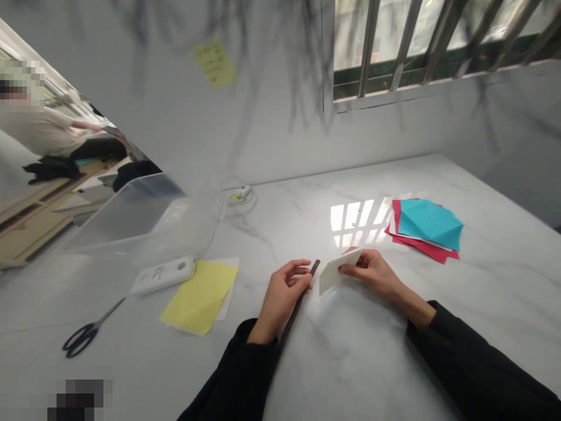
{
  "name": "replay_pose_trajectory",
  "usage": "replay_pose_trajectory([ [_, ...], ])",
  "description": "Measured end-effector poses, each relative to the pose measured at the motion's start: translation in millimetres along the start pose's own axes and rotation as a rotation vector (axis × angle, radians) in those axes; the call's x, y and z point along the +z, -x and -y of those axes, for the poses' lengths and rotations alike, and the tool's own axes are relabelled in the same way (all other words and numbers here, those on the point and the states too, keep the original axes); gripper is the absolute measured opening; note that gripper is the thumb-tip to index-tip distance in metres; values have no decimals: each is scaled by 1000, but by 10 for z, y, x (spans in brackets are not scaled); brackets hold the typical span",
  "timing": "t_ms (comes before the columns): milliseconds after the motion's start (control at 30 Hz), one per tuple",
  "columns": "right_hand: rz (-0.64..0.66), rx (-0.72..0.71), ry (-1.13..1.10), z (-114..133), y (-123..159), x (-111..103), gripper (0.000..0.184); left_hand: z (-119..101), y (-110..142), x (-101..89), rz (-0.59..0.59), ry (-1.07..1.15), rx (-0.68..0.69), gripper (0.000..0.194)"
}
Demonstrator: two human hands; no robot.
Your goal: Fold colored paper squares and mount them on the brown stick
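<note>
My right hand (pixel 370 269) pinches a piece of folded white paper (pixel 329 277) between thumb and fingers. The paper stands tilted above the table, and a bit of red shows at its top edge. My left hand (pixel 287 292) is just left of the paper, apart from it, with fingers loosely bent and parted. A thin dark brown strip (pixel 293 318) runs past the left thumb and fingertips; whether they touch it I cannot tell. At the right lies a stack of red, white and blue paper, a creased blue sheet (pixel 429 222) on top.
Left of my hands lie yellow paper (pixel 201 298), a white device (pixel 164 275) and black-handled scissors (pixel 83 339). A clear plastic bin (pixel 144 222) stands behind them. A small white object with a cable (pixel 241 193) sits by the wall. Another person (pixel 48 134) sits at far left.
</note>
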State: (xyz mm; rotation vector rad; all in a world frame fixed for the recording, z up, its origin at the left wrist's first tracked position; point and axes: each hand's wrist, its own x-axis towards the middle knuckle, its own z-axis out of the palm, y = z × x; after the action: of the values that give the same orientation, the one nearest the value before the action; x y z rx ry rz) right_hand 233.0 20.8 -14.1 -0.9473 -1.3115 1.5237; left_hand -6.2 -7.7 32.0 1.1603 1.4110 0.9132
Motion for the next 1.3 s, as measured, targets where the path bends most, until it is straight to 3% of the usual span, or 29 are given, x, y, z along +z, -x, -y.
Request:
replay_pose_trajectory([
  [133, 45, -214, 259, 60, 88, 77, 15, -28, 47, -5, 119, 109, -41, 34],
  [267, 26, -313, 317, 90, 107, 112, 10, -55, 51, -29, 203, 82, -70, 35],
  [733, 9, -320, 348, 138, 118, 135, 11, -84, 66, -109, 328, 81, -88, 32],
  [1000, 31, -318, 342, 135, 123, 130, 6, -101, 69, -101, 343, 59, -87, 31],
  [1300, 34, -260, 331, 137, 133, 131, 13, -95, 80, -103, 361, 56, -78, 28],
])
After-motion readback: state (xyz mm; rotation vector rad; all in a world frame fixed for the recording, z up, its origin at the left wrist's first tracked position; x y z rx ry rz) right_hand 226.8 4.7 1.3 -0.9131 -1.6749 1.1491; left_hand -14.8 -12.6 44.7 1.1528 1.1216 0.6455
